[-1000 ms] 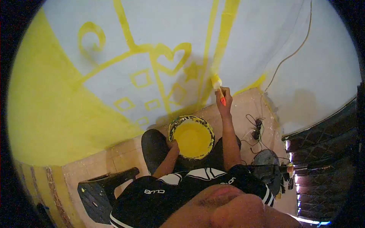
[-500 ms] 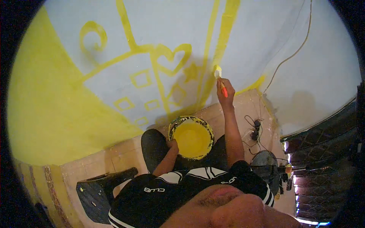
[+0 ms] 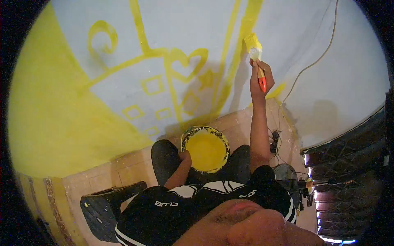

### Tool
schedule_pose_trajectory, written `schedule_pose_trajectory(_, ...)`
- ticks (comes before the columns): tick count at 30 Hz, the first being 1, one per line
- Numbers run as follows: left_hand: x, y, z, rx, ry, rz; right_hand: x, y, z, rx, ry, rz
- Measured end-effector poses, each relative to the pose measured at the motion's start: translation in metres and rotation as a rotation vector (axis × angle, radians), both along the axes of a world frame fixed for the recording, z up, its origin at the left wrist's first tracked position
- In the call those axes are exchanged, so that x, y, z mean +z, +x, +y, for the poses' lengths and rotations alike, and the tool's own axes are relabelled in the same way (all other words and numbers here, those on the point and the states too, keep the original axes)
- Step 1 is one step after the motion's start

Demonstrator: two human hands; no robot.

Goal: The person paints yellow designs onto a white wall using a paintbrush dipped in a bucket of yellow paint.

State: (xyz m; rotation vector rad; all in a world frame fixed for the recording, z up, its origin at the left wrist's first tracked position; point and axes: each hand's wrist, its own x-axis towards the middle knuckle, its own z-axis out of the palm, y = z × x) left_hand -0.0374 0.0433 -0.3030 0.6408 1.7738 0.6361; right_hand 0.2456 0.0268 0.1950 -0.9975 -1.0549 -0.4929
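My right hand (image 3: 261,78) is wrapped round the wooden, red-ended handle of a paintbrush (image 3: 254,47). Yellow paint coats the bristles, which point up beside a broad yellow stripe on the pale wall (image 3: 283,37); whether they touch it I cannot tell. Between my knees is a bucket (image 3: 225,141) of yellow paint, its rim smeared dark and yellow. My left hand (image 3: 186,158) is closed on the bucket's left rim, fingers partly hidden. Painted yellow outlines on the wall include a heart (image 3: 201,61), a spiral (image 3: 90,37), small squares and a star in my shadow.
A solid yellow area (image 3: 45,110) covers the left of the wall. On the tiled floor lie dark tangled cables (image 3: 275,141) at right. A black chair or stool (image 3: 100,213) stands at lower left. A thin cable (image 3: 316,63) runs down the right wall, near a dark patterned curtain or panel (image 3: 349,176).
My right hand has moved up and to the right with the paintbrush, whose bristles now show more fully. My left hand stays at the bucket.
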Motion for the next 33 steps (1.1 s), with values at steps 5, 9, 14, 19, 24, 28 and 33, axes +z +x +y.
schedule_pose_trajectory(5,-0.009,0.002,-0.001,0.036,0.025,-0.003,-0.019,-0.001,-0.002,-0.039,-0.124,-0.029)
schedule_pose_trajectory(9,-0.016,-0.003,-0.001,0.062,0.048,-0.003,-0.064,0.003,-0.002,-0.019,-0.219,0.048)
schedule_pose_trajectory(14,-0.027,-0.001,-0.006,0.109,0.067,0.004,-0.101,-0.006,-0.014,0.020,-0.340,0.065)
schedule_pose_trajectory(19,-0.028,0.020,-0.021,0.140,0.100,0.007,-0.139,-0.004,-0.030,-0.023,-0.449,0.031)
schedule_pose_trajectory(24,-0.020,0.013,-0.022,0.137,0.068,0.005,-0.149,-0.012,-0.044,0.103,-0.619,0.034)
schedule_pose_trajectory(28,-0.003,0.020,-0.025,0.107,0.051,0.008,-0.139,-0.012,-0.049,0.137,-0.653,-0.107)
schedule_pose_trajectory(33,0.015,0.018,-0.023,0.075,0.023,0.005,-0.120,-0.010,-0.039,0.069,-0.588,-0.226)
